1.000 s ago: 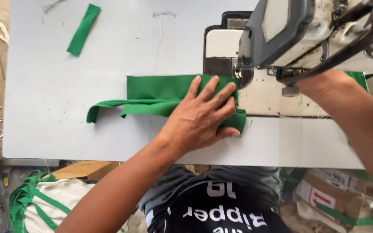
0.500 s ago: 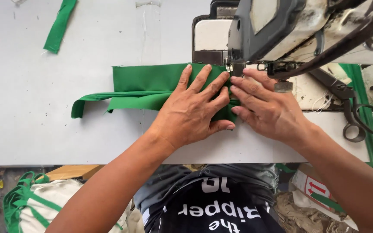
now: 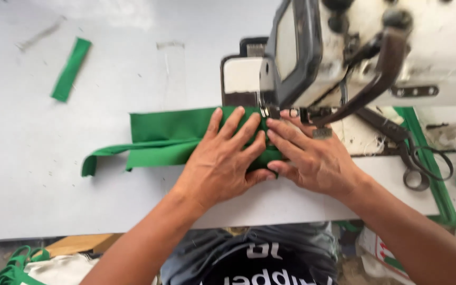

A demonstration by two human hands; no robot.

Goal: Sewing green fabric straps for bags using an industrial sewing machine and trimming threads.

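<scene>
The fingers point(image 3: 234, 126) of the left hand point(image 3: 222, 161) are lying spread and flat on the green cloth point(image 3: 170, 134), pressing it down rather than gripping it. The right hand point(image 3: 312, 158) is lying just beside it, fingers stretched flat over the same cloth (thumb tucked under the palm edge), fingertips reaching up to the foot of the sewing machine point(image 3: 354, 47) at upper right of the frame. The cloth is lying at mid-frame on the white worktop point(image 3: 38, 179), trailing a folded strap leftward. A green strip point(image 3: 71, 69) is lying at upper left; scissors point(image 3: 415, 158) are resting at right.
</scene>
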